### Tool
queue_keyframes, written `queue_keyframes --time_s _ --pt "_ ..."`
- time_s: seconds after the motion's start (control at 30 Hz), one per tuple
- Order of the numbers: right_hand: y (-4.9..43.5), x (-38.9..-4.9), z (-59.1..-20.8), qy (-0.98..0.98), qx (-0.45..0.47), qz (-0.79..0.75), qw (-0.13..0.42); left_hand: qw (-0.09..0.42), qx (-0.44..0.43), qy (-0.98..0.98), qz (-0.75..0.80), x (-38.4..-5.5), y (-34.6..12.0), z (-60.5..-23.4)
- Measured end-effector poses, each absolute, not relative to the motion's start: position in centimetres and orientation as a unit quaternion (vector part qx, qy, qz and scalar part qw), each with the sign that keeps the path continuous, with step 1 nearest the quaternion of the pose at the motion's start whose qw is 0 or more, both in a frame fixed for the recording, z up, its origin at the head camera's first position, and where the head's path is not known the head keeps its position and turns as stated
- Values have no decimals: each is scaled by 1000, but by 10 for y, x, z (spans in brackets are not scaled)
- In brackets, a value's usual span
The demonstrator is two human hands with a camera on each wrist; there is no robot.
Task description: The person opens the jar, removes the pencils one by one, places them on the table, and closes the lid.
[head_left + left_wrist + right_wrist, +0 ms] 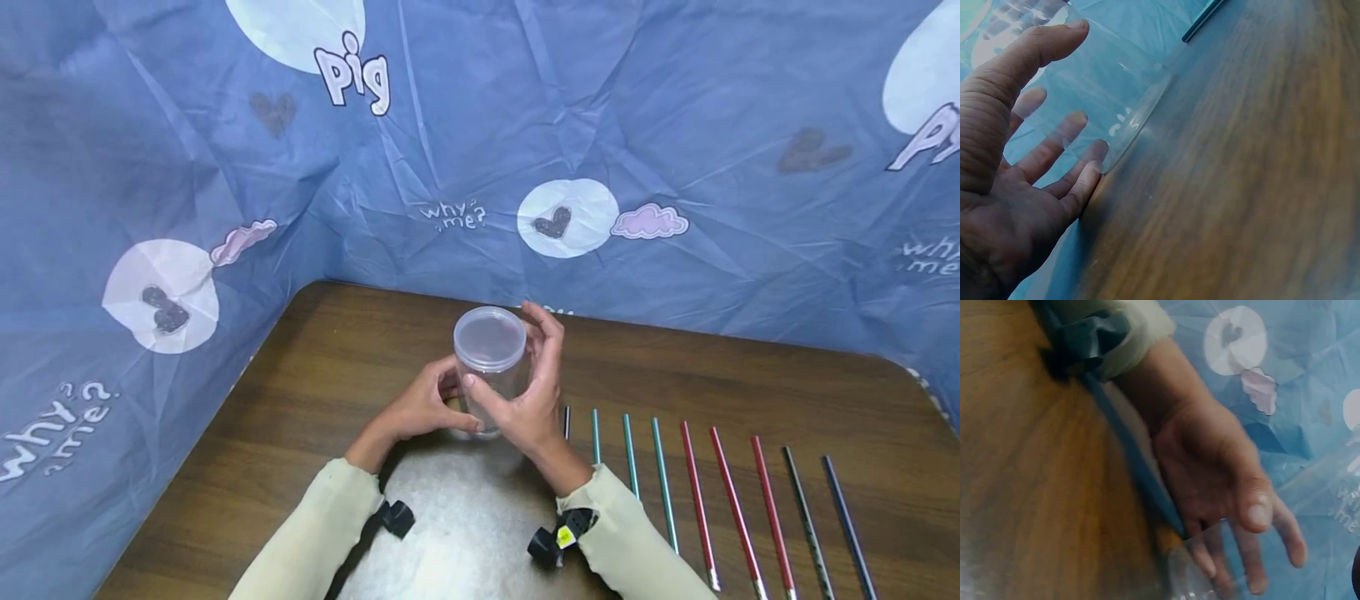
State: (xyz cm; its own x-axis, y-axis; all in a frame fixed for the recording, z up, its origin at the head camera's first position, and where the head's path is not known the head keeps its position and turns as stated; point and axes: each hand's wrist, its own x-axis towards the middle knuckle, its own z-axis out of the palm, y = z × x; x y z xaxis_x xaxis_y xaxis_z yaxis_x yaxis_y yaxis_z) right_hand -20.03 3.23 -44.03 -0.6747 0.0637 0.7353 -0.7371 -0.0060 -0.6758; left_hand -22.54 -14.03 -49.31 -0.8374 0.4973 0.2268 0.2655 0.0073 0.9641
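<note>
A clear plastic jar [491,383] with a translucent round lid [490,337] stands upright near the middle of the wooden table. From the left, my left hand [420,404] holds its lower part, thumb across the front near the base and fingers round the far side. In the left wrist view those fingers show through the clear wall [1116,75], the lowest ones at the bottom rim. My right hand [532,404] holds the jar from the right, thumb on the front just below the lid and fingers spread behind. In the right wrist view the left hand [1210,469] faces the camera beside the jar.
On the table [300,400], to the right, several pencils lie in a spaced row: black, teal [663,483], red [738,508], dark green [808,521] and blue [849,525]. Printed blue cloth [465,108] hangs behind the table and along its left side.
</note>
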Motion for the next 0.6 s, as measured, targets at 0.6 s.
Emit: queue_keyframes --time_s 0.6 --pt "56 -223 -432 -555 342 756 55 103 265 706 649 -226 -142 -492"
